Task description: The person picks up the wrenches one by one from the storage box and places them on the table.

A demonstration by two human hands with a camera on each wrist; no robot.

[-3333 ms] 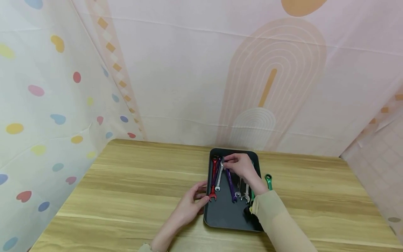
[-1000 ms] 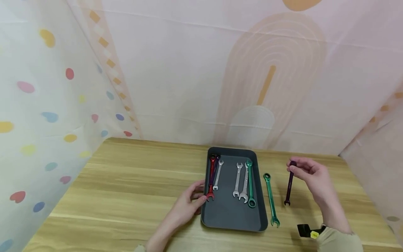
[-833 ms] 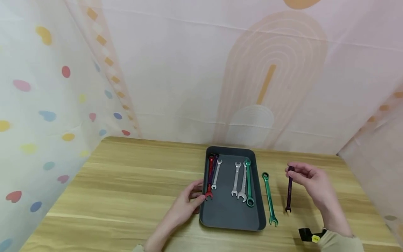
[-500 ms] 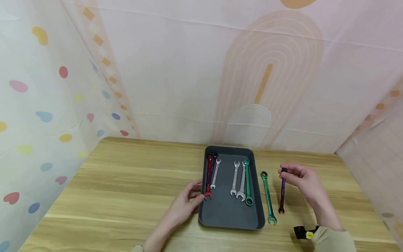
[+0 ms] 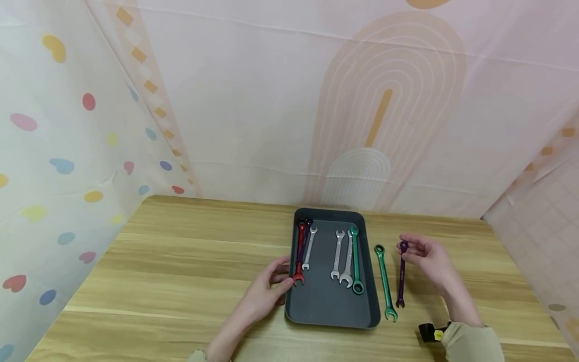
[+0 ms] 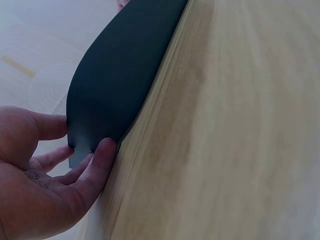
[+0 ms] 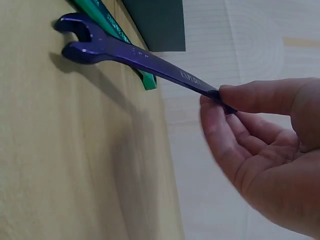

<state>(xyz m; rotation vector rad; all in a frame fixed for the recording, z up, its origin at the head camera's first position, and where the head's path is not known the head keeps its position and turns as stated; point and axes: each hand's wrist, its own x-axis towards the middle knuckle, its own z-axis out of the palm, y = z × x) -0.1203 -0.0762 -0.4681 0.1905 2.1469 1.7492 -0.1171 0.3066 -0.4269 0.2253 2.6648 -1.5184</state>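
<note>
Right hand (image 5: 427, 257): grip pinches one purple wrench (image 5: 401, 276) by its ring end, open end on the table (image 5: 181, 261), beside one green wrench (image 5: 385, 284).
Left hand (image 5: 267, 286): grip clasps the tray (image 5: 330, 314) edge.
Tray: five wrenches.

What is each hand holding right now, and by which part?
Right hand pinches the purple wrench by its ring end. Left hand grips the dark tray at its left rim.
</note>
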